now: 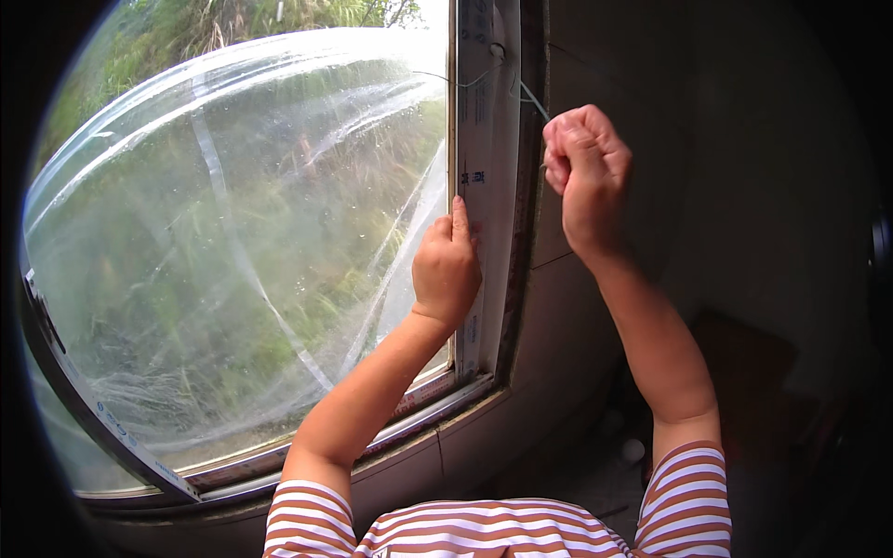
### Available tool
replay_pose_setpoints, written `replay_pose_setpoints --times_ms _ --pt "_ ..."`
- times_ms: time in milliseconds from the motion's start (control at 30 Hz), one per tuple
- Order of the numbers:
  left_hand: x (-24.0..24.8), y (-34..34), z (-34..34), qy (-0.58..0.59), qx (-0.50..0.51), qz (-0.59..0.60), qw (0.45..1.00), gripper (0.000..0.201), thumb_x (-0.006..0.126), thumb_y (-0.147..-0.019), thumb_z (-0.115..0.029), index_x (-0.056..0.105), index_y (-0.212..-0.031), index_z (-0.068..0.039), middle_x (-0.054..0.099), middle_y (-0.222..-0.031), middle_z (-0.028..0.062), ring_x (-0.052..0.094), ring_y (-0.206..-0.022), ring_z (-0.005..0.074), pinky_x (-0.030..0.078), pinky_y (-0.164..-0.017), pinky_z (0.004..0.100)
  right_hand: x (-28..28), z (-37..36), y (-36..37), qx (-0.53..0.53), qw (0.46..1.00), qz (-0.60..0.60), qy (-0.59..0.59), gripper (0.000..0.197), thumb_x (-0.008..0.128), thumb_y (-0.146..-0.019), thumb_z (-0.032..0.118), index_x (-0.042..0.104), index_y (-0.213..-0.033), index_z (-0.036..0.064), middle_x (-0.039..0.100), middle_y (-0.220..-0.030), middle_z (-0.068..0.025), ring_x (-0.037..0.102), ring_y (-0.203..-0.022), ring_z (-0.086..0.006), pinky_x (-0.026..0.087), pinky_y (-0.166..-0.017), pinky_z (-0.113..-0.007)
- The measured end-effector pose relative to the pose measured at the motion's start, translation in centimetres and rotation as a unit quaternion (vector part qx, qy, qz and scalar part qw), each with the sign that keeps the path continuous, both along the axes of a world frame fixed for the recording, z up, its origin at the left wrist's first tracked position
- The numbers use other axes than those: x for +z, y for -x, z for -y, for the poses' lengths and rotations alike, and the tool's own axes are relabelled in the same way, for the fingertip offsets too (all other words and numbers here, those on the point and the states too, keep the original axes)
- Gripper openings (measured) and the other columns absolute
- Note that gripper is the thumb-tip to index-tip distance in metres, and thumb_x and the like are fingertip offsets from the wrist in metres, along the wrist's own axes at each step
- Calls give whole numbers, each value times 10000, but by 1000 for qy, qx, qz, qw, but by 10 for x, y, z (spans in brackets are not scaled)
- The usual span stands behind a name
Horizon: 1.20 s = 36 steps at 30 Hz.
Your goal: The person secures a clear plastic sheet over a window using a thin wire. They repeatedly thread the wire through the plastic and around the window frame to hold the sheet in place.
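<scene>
My right hand is raised to the right of the window, closed in a fist round a thin pale wire. The wire runs from the fist up and left to a dark hole in the light window frame, and a thin strand crosses left over the frame. Lower and to the left, my left hand rests against the inner edge of the frame. Its index finger points up along that edge while the other fingers are curled. What lies under those curled fingers, if anything, is hidden.
Clear plastic sheeting with creases and drops covers the window pane side, with plants beyond it. The sill track runs along the bottom. A dark wall stands at the right. A small pale round thing shows low down.
</scene>
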State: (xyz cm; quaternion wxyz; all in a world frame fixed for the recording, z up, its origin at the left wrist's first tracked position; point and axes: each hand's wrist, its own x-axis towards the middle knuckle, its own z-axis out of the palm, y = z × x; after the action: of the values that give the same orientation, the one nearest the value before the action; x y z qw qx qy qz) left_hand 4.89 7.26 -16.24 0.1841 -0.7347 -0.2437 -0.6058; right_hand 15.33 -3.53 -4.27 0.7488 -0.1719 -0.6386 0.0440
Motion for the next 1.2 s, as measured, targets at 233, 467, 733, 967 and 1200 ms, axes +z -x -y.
replay_pose_setpoints --times_ms 233,467,733,967,1200 --pt "2 -6 0 -22 44 -12 999 519 535 -774 -27 435 -1271 85 568 -849 169 574 -780 317 487 -655 375 23 36 11 -173 972 118 -106 240 508 -881 99 457 -658 29 425 -569 -42 412 -502 -113 327 -465 -269" --pt "17 4 1 4 17 -45 999 468 542 -800 -69 469 -1245 56 583 -941 177 610 -712 314 510 -605 373 10 18 33 -259 906 245 -227 165 535 -882 47 508 -726 5 479 -639 -38 443 -567 -96 373 -513 -253" --pt "67 -6 0 -59 13 28 998 563 540 -858 -171 352 -1365 -14 491 -1277 222 639 -673 334 526 -553 386 2 44 27 -171 971 122 -116 248 541 -883 73 438 -661 28 419 -547 -64 398 -476 -114 340 -444 -285" --pt "81 -23 -16 -45 87 -4 995 703 624 -781 -178 313 -1400 -58 372 -1395 212 635 -627 337 516 -533 376 23 72 21 -91 986 73 -116 300 509 -924 133 430 -645 55 395 -554 55 331 -507 -4 276 -435 -206" --pt "87 -32 -58 -108 -59 49 991 591 535 -812 -127 341 -1351 17 460 -1260 324 647 -634 335 517 -504 370 8 52 47 -249 909 264 -206 192 471 -884 32 453 -696 -5 421 -601 -33 384 -518 -91 319 -466 -262"
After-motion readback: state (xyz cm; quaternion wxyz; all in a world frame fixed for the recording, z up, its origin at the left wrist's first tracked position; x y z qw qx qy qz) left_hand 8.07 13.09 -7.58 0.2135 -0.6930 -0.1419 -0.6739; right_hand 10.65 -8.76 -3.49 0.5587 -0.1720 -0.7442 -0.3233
